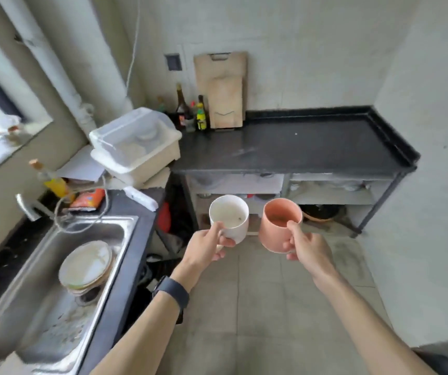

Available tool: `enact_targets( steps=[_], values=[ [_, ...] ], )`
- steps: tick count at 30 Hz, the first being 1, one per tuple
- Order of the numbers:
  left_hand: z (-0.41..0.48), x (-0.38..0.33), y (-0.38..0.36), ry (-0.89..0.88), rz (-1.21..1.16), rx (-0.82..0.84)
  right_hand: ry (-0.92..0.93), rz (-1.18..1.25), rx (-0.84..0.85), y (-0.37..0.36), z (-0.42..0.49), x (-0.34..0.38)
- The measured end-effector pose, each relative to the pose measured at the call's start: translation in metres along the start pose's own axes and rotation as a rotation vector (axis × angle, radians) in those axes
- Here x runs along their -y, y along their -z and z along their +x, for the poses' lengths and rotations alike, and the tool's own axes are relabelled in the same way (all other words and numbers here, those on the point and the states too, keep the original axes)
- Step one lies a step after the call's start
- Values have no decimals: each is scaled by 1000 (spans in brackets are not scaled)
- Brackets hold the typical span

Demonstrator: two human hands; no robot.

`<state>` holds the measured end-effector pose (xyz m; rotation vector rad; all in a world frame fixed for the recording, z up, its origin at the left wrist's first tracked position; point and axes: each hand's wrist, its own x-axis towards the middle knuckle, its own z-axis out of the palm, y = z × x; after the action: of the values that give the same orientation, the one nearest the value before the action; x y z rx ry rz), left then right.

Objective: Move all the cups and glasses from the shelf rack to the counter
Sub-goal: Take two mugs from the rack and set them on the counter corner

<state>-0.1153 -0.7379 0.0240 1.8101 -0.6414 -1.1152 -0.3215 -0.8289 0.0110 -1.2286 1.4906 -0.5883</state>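
My left hand (206, 246) grips a white mug (229, 216) by its handle, held upright over the tiled floor. My right hand (308, 249) holds a salmon-pink mug (278, 226) the same way, just to the right of the white one. Both mugs hang in front of the shelf rack (331, 197), below the level of the black counter (298, 147) on top of it. More pale cups and bowls sit blurred on the rack's upper shelf.
Two wooden cutting boards (224, 90) and sauce bottles (190, 109) stand at the counter's back left. A lidded plastic dish box (136, 143) sits left of the counter. A steel sink (55, 280) with stacked plates (86, 265) lies at left. White walls close in behind and right.
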Motion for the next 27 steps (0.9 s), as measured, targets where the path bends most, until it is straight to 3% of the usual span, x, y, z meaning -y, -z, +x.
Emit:
enact_targets(
  steps=[14, 27],
  values=[
    [216, -154, -228, -82, 156, 311, -34, 148, -317, 175, 235, 54],
    [409, -255, -418, -37, 227, 386, -163, 100, -367, 297, 456, 90]
  ],
)
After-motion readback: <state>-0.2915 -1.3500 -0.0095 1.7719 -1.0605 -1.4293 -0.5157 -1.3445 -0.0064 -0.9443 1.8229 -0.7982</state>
